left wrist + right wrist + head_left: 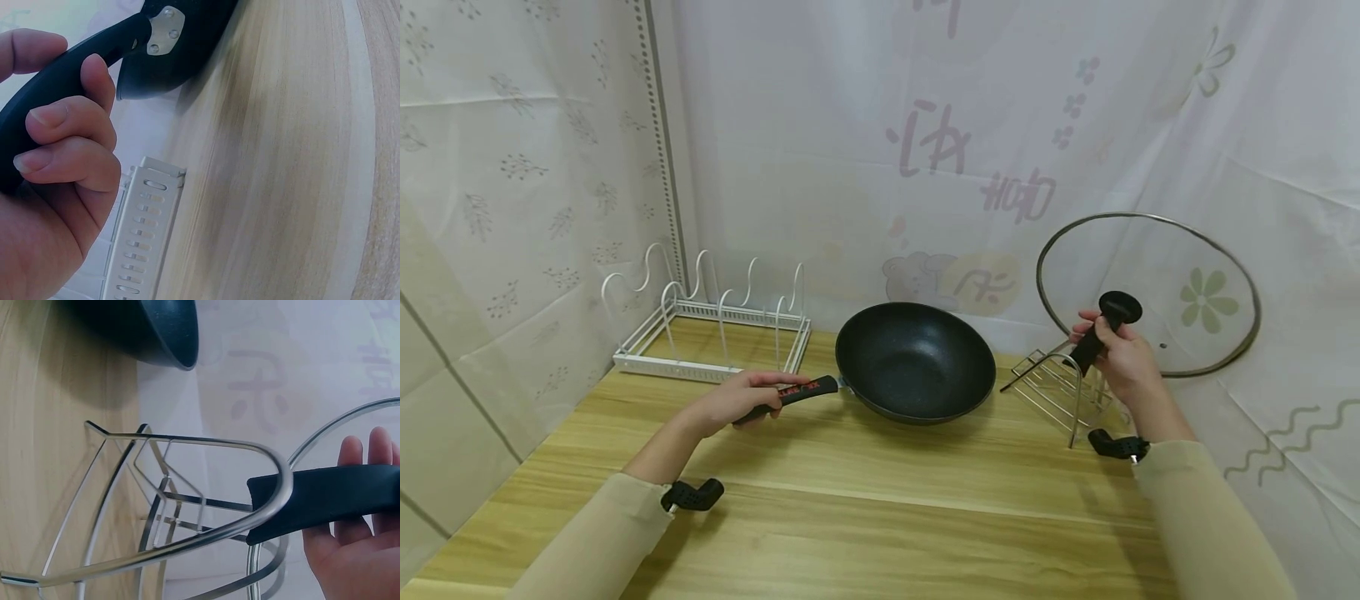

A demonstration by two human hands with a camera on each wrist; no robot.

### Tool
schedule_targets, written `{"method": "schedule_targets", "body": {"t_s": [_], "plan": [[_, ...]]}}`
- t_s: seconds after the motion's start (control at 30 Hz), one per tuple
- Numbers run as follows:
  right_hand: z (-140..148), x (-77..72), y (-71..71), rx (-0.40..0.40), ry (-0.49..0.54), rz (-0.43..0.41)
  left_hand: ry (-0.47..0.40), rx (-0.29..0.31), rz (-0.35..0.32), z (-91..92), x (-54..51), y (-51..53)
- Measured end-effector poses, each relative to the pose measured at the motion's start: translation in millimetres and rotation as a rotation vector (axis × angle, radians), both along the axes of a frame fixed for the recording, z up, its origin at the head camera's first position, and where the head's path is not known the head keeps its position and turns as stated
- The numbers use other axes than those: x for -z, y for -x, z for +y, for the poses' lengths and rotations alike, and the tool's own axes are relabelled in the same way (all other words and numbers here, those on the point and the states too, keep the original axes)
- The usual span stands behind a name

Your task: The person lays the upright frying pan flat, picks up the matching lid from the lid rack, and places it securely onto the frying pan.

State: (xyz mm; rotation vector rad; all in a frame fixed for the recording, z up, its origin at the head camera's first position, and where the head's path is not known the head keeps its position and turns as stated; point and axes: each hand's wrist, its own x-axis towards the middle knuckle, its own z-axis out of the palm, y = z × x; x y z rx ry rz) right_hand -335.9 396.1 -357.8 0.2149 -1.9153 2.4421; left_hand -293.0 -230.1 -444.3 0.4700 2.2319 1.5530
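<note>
My left hand point(733, 406) grips the black handle point(53, 81) of a dark wok point(917, 362), its fingers curled round it in the left wrist view. The wok stands on the wooden table, right of that hand. On the right, my right hand point(1123, 358) holds the black handle point(331, 497) of a round glass lid point(1206, 250) with a metal rim. The lid stands nearly upright, its lower part behind a small metal wire rack point(156, 553). The lid handle's lower end lies by the rack's front loop; whether they touch I cannot tell.
A white rack point(673, 367) with several wavy upright dividers stands at the back left of the wooden table point(865, 517). Printed white curtains point(820, 150) hang close behind and on both sides. Black wrist mounts point(694, 495) are strapped to both wrists.
</note>
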Motion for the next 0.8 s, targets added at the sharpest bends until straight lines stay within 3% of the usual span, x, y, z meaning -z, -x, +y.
{"method": "schedule_targets", "body": {"t_s": [0.33,0.57,0.8], "plan": [[-3,-17.0,-6.5,0.018,0.038,0.083,0.004,0.0,-0.002,0.7,2.3,1.9],[-10,-31.5,-13.5,-0.037,0.095,0.148,0.007,0.011,0.0,0.2,2.5,2.7],[-26,-44.7,-23.6,-0.078,0.127,0.161,0.009,0.003,-0.007,0.3,2.2,1.9]]}}
